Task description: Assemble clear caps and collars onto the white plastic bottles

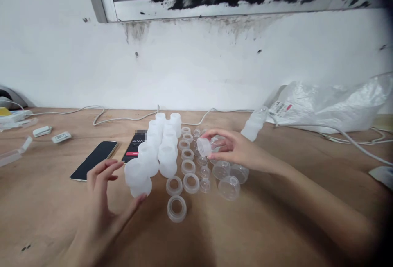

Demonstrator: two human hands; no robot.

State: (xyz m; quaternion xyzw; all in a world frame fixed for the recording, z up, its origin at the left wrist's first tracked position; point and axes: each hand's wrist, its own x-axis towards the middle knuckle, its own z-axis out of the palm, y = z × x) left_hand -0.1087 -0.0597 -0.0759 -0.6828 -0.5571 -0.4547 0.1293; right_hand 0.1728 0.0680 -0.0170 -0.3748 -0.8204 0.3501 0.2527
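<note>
My left hand [106, 201] is open, fingers and thumb spread around the nearest translucent white bottle [141, 179]. The thumb tip overlaps the bottle's base; whether it touches I cannot tell. My right hand [229, 148] pinches a ridged translucent collar ring [204, 147] above the parts on the table. More white bottles [167, 156] stand in two rows. Beside them, several collar rings [190, 183] lie in columns. Small clear nipples [204, 184] form a line to their right. Clear dome caps [229, 188] lie under and in front of my right hand, some hidden by it.
Two phones, a dark one [95, 160] and one showing a timer [132, 148], lie left of the bottles. A capped bottle [255, 123] leans by a clear plastic bag [331, 105] at the back right. A white cable [129, 118] runs along the wall.
</note>
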